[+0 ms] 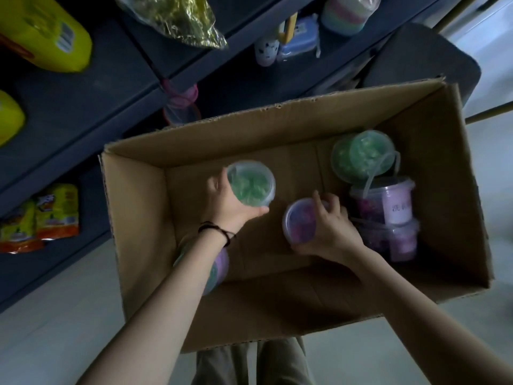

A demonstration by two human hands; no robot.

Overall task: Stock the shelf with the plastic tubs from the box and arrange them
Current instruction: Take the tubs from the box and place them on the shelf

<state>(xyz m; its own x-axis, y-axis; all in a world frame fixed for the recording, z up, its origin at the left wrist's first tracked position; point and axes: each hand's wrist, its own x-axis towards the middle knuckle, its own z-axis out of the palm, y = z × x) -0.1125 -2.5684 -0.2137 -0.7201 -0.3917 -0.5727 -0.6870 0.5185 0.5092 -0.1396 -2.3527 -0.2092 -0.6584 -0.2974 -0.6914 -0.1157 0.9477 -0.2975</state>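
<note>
An open cardboard box (138,207) stands on the floor below me. My left hand (229,202) grips a clear tub with green contents (251,183), lifted inside the box. My right hand (329,227) grips a clear tub with purple contents (299,222) near the box's middle. Two green tubs (361,157) lie at the far right corner. Two purple tubs with handles (385,209) lie below them. Under my left forearm another purple tub (219,269) shows only in part.
A dark blue shelf unit (91,107) runs along the left and top. It holds yellow bottles (47,31), snack packets (39,218), a foil bag (172,18), small containers (288,43) and pink-rimmed tubs (181,104). Pale floor (55,329) surrounds the box.
</note>
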